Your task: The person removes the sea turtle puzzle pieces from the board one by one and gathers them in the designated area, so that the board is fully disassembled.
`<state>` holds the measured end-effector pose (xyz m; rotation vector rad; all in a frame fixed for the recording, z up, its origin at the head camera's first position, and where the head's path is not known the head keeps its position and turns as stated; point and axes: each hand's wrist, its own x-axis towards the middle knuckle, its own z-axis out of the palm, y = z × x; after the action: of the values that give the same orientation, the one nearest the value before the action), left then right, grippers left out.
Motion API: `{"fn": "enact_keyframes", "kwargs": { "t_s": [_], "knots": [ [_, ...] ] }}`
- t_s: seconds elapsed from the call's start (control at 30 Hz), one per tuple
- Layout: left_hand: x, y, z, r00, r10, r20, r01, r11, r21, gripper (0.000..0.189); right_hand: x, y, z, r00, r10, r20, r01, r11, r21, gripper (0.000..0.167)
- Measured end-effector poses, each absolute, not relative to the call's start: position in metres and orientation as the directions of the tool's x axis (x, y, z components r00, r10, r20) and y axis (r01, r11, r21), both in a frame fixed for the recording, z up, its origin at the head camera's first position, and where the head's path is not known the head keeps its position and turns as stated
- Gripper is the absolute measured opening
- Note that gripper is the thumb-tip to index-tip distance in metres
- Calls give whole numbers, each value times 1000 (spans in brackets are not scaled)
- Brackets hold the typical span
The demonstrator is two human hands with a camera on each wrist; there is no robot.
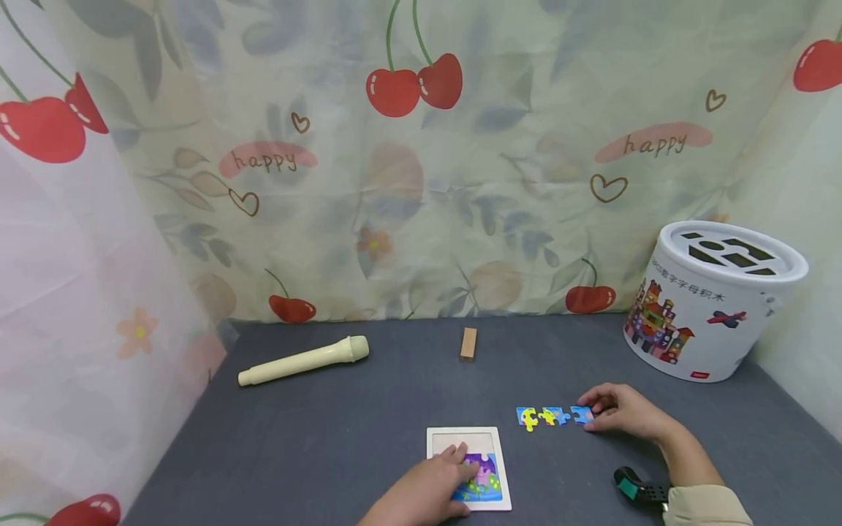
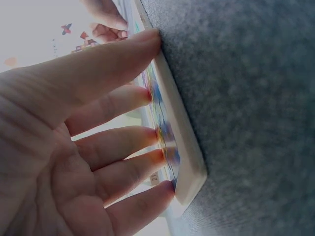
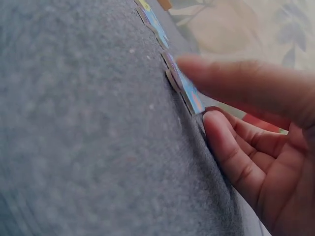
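My left hand (image 1: 427,486) rests on a white-rimmed puzzle tray (image 1: 463,430). Its fingertips lie on the colourful puzzle pieces (image 1: 488,482) inside, while the thumb (image 2: 140,46) touches the tray's near edge. The tray's upper part shows bare backing. To the right, three loose puzzle pieces lie in a row on the table: a yellow and blue one (image 1: 527,417), a middle one (image 1: 555,416) and a blue one (image 1: 582,414). My right hand (image 1: 628,415) pinches the blue piece by its edges between thumb and fingers, flat against the tabletop.
A cream toy microphone (image 1: 302,363) lies at the back left. One small wooden block (image 1: 468,344) stands near the back curtain. A white bucket (image 1: 710,307) with shaped holes in its lid occupies the right rear. A black and green strap (image 1: 634,486) lies beside the right forearm.
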<state>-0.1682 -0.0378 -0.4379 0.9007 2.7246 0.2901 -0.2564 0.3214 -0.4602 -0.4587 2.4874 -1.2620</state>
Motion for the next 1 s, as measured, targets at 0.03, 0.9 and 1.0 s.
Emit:
{"fn": "enact_keyframes", "kwargs": {
  "t_s": [0.03, 0.9, 1.0],
  "knots": [
    [-168, -38, -437, -772, 614, -166, 566, 782, 261, 52, -256, 322, -460, -902, -413, -125, -140, 552, -822, 44],
    [-191, -79, -440, -819, 534, -212, 408, 800, 441, 72, -244, 235, -433, -950, -301, -80, -111, 567, -816, 46],
    [-191, -80, -441, -822, 532, -205, 405, 797, 448, 73, -244, 218, -433, -921, -387, -48, -180, 530, -829, 44]
  ]
}}
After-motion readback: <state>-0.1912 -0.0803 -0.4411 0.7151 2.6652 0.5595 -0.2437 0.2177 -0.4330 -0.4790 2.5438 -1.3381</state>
